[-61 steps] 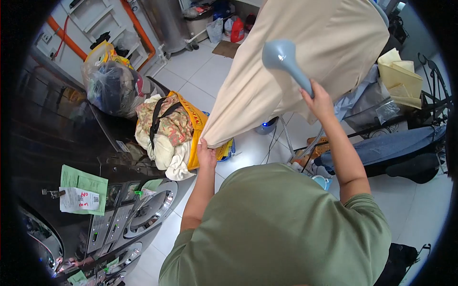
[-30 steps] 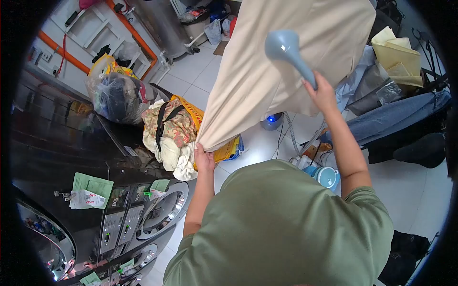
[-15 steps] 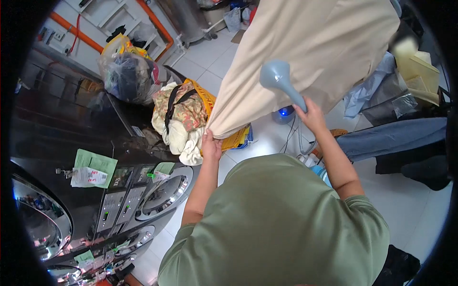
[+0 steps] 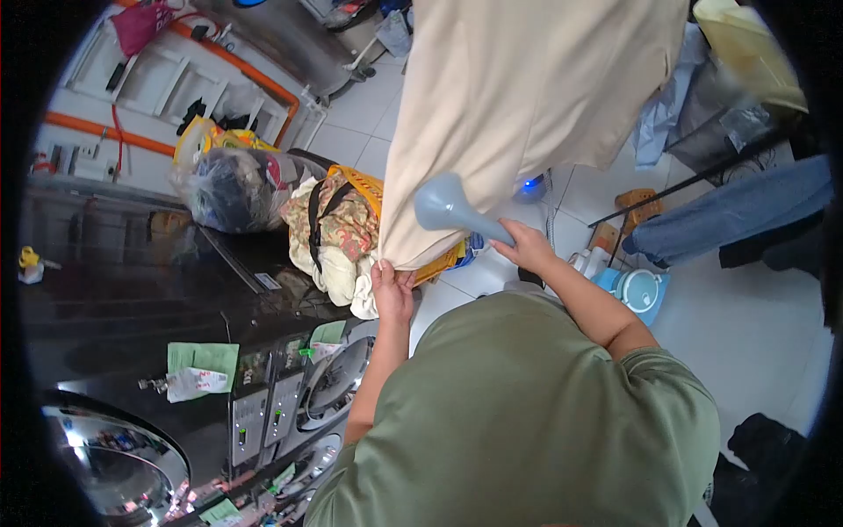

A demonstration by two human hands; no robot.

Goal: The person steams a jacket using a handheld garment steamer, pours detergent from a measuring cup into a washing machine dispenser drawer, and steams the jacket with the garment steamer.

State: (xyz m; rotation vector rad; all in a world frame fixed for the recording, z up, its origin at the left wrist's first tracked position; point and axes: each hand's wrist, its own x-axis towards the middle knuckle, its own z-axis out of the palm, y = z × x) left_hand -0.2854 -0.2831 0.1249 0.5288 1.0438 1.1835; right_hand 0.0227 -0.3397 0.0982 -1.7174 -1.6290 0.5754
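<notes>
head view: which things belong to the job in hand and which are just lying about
In the job, by the look of it:
blue-grey handheld tool, in the right hand
beige cloth, held at one edge by the left hand

Apparently not in use:
filled clear bag
patterned fabric
denim garment
light-blue lidded container

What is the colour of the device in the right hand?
The device is greyish blue; the head view shows it best.

White tiled floor [image 4: 729, 356]. Blue-lidded container [image 4: 638, 290] sits on it; brown item [image 4: 639, 207] beyond that container, blue-lit unit [image 4: 529, 188] farther off, to its left.
</notes>
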